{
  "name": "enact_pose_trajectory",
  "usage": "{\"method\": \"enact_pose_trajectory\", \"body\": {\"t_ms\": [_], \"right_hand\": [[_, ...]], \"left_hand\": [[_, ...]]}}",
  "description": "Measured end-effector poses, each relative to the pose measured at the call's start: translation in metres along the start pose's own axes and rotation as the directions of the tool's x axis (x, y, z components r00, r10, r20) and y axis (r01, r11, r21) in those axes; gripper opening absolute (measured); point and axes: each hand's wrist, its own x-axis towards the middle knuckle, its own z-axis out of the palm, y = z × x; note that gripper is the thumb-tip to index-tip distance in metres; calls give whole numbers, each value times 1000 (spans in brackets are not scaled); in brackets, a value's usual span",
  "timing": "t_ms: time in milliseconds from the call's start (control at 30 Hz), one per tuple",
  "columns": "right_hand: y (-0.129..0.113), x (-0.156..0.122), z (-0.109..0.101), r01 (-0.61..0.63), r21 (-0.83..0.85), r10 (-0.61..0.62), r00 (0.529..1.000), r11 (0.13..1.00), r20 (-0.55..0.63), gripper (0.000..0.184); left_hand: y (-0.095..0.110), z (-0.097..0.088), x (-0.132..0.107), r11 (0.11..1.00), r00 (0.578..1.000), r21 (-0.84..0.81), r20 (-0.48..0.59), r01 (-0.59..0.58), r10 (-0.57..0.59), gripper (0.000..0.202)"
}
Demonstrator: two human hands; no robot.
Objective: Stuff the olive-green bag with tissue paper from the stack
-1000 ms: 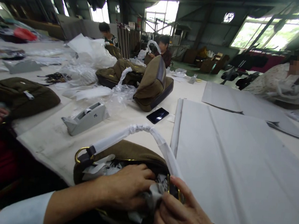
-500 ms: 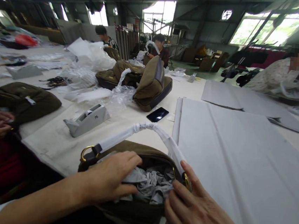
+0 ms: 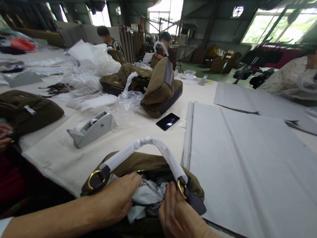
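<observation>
Table (image 3: 59, 158): pale, faintly creased; smooth grey sheets (image 3: 255, 162) lie right of the open bag.
Open bag (image 3: 149, 162): brown fabric, at the table's near edge, crumpled grey paper (image 3: 149, 193) inside.
Handle (image 3: 151, 141): white-wrapped arch above the bag.
Left hand (image 3: 120, 197): fingers bent onto the paper; pinching, cannot tell.
Right hand (image 3: 177, 212): fingers pressed together, against the paper; grip unclear.

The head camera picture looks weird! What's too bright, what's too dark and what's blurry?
In the head view, the middle window glares white and the phone shines with a reflection; in the head view, the near side of the bag sinks into shadow; also in the head view, the sleeve at far right looks soft.
</observation>
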Motion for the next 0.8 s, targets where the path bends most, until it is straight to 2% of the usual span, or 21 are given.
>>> {"method": "enact_pose_trajectory", "body": {"t_ms": [67, 133, 200, 267, 333, 400, 433, 500, 567, 633, 667, 733, 800], "right_hand": [[4, -1, -1, -16, 52, 17, 1000, 999, -20, 41], [12, 0, -5, 8, 108, -9, 1000, 994, 3, 41], [25, 2, -13, 78, 157, -91, 993, 985, 80, 45], [38, 6, -23, 129, 211, -171, 966, 969, 196, 54], [49, 9, -32, 141, 256, -217, 930, 956, 298, 62], [55, 12, -40, 134, 282, -233, 906, 950, 354, 64], [57, 14, -43, 132, 288, -240, 894, 948, 379, 60], [59, 18, -49, 120, 291, -247, 856, 949, 454, 47], [61, 22, -53, 91, 295, -247, 797, 951, 550, 36], [65, 26, -55, 45, 310, -242, 732, 950, 637, 35], [66, 26, -56, 11, 315, -226, 721, 949, 655, 38], [68, 26, -56, -51, 338, -193, 737, 940, 647, 44], [69, 24, -56, -73, 362, -175, 777, 929, 605, 46]], "left_hand": [[-5, 7, 0, 990, 995, -138, -95, 4, -17, 36], [-11, 8, 1, 988, 991, -156, -136, -7, -14, 33], [-18, 4, 5, 994, 992, -105, -130, -15, 2, 31], [-25, -3, 11, 999, 997, -51, -78, -10, 6, 35], [-31, -9, 20, 997, 997, 13, -31, 77, -77, 35], [-35, -14, 31, 975, 977, 72, -13, 212, -211, 25], [-37, -16, 37, 958, 962, 87, -11, 272, -272, 19], [-37, -22, 46, 943, 945, 61, -9, 328, -328, 21], [-35, -30, 51, 947, 947, -12, -1, 320, -320, 25], [-32, -39, 49, 948, 954, -107, 35, 301, -298, 32], [-31, -43, 45, 944, 964, -199, 70, 264, -255, 35], [-31, -45, 35, 891, 985, -428, 146, 151, -97, 36], [-33, -39, 29, 824, 992, -565, 121, 30, 47, 46]]}}
